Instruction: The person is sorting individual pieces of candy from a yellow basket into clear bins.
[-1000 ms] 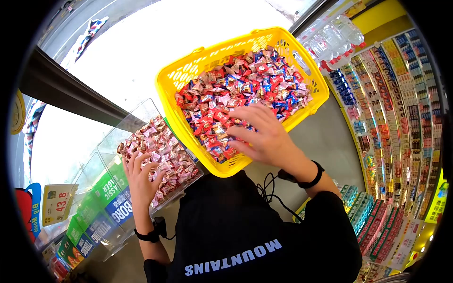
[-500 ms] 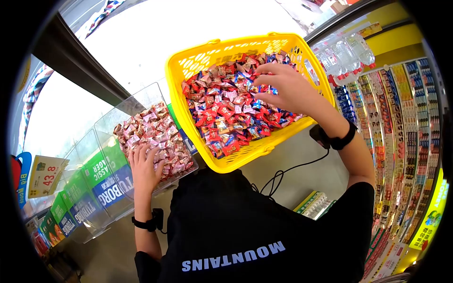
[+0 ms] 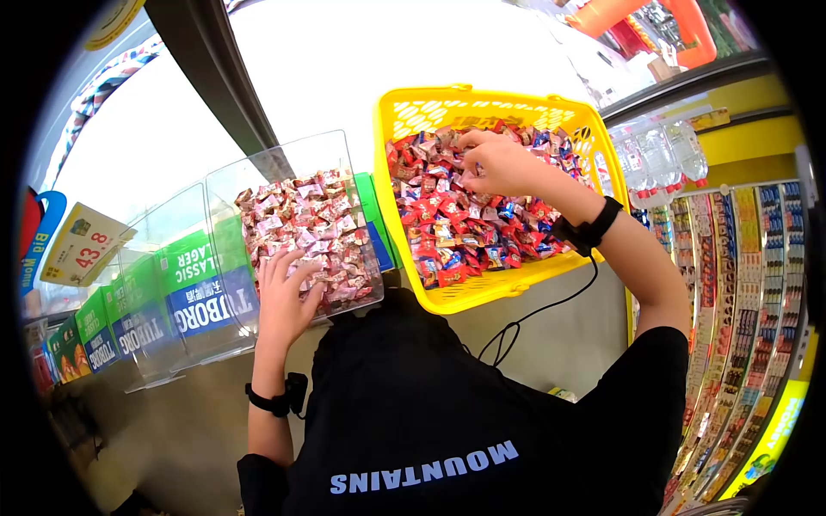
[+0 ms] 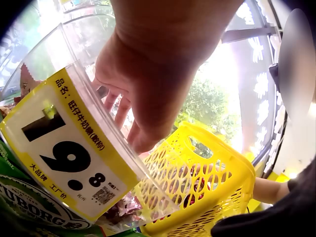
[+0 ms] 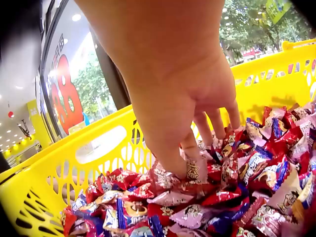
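Note:
My right hand point(image 3: 503, 168) is down among the mixed wrapped candies point(image 3: 482, 228) in the yellow basket point(image 3: 469, 301). In the right wrist view its thumb and index finger pinch a pink wrapped candy point(image 5: 196, 170) at the top of the pile. Red, blue and pink wrappers lie all around it. My left hand point(image 3: 288, 297), fingers spread and relaxed, rests over the pink wrapped candies point(image 3: 310, 215) in a clear plastic bin point(image 3: 346, 155). In the left wrist view its fingertips are partly hidden behind the bin's wall and a yellow price label point(image 4: 74, 148).
Green and blue beer cartons point(image 3: 202, 275) stand under the clear bins on the left, near a price sign point(image 3: 83, 245). Water bottles point(image 3: 658, 159) stand beyond the basket's right end. Packed shelves point(image 3: 731, 327) line the right side. A cable point(image 3: 542, 308) hangs from my right wrist.
My right hand lifted off the near candies, moved toward the far part of the pile, and its fingers have now closed in. The left hand stays over the pink candies. The view has turned.

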The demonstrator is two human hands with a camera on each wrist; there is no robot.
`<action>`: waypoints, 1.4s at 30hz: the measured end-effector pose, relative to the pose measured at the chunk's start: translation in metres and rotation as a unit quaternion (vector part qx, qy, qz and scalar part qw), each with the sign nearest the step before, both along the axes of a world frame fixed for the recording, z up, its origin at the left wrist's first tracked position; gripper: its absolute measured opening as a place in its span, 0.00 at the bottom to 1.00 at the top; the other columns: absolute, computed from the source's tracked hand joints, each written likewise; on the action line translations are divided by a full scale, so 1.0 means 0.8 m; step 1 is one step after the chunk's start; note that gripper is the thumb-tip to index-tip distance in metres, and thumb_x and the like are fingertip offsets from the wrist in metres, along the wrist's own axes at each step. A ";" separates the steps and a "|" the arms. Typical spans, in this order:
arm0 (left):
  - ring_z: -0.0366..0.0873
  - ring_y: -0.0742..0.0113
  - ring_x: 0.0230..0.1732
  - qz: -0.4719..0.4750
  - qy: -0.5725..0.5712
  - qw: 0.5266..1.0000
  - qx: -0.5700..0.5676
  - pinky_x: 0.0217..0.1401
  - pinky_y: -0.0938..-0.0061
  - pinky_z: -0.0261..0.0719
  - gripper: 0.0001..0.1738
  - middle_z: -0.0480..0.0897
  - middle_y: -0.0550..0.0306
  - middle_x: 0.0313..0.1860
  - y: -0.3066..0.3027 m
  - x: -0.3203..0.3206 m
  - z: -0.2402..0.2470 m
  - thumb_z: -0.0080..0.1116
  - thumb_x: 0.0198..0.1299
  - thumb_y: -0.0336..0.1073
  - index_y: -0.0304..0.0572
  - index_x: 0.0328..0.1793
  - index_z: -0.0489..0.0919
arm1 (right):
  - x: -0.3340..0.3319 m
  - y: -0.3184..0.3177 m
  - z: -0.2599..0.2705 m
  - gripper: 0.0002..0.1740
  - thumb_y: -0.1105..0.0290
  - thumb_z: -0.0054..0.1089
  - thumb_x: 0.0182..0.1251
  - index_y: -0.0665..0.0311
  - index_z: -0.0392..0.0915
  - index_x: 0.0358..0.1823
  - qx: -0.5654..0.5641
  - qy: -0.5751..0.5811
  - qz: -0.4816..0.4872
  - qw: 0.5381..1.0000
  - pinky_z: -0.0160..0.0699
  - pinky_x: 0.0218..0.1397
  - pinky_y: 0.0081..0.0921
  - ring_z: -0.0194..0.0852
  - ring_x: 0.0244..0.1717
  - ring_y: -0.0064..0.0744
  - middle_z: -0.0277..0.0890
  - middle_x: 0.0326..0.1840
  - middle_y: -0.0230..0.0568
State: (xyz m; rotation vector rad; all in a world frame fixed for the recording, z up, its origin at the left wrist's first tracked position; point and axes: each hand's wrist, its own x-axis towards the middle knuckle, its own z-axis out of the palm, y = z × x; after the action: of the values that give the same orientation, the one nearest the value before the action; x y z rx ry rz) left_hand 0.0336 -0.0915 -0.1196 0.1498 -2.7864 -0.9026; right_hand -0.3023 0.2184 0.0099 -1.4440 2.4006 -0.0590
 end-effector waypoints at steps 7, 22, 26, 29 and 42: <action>0.71 0.41 0.80 -0.020 0.075 0.997 -0.009 0.89 0.35 0.57 0.16 0.82 0.52 0.70 -0.003 -0.032 0.074 0.76 0.62 0.37 0.51 0.57 0.90 | 0.097 -0.010 0.096 0.10 0.68 0.73 0.68 0.66 0.83 0.36 -0.220 -0.035 -0.056 0.973 0.80 0.72 0.45 0.81 0.69 0.56 0.82 0.67 0.53; 0.76 0.48 0.77 -0.240 0.160 0.956 0.054 0.88 0.32 0.59 0.22 0.87 0.63 0.65 0.070 -0.081 0.179 0.84 0.46 0.35 0.59 0.51 0.94 | 0.245 -0.027 0.055 0.13 0.66 0.81 0.63 0.59 0.87 0.45 -0.466 0.065 0.027 0.882 0.78 0.74 0.56 0.80 0.72 0.50 0.83 0.68 0.45; 0.78 0.51 0.76 -0.235 0.158 0.959 0.008 0.88 0.35 0.60 0.21 0.89 0.67 0.62 0.072 -0.074 0.171 0.83 0.47 0.34 0.59 0.50 0.94 | 0.250 -0.016 0.043 0.15 0.66 0.82 0.61 0.56 0.89 0.48 -0.441 0.060 -0.002 0.895 0.78 0.75 0.56 0.81 0.71 0.51 0.82 0.68 0.45; 0.78 0.54 0.75 -0.227 0.151 0.962 -0.017 0.88 0.37 0.62 0.19 0.90 0.68 0.60 0.073 -0.073 0.167 0.82 0.49 0.33 0.57 0.49 0.94 | 0.253 -0.021 0.035 0.14 0.65 0.80 0.63 0.57 0.88 0.48 -0.450 0.063 -0.002 0.891 0.77 0.75 0.56 0.81 0.70 0.49 0.82 0.68 0.44; 0.77 0.46 0.76 -0.206 0.114 0.972 0.003 0.84 0.39 0.69 0.25 0.86 0.56 0.66 0.070 -0.052 0.168 0.86 0.50 0.41 0.50 0.55 0.91 | 0.247 -0.023 0.023 0.13 0.67 0.79 0.61 0.58 0.91 0.46 -0.437 0.065 0.079 0.894 0.77 0.76 0.58 0.80 0.74 0.47 0.85 0.68 0.38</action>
State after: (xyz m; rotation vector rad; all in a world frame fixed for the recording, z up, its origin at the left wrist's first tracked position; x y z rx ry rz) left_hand -0.0081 -0.0354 0.0149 -0.5184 -2.6377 -0.9430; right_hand -0.1045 0.1997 0.0287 -2.0361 2.4491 -1.1639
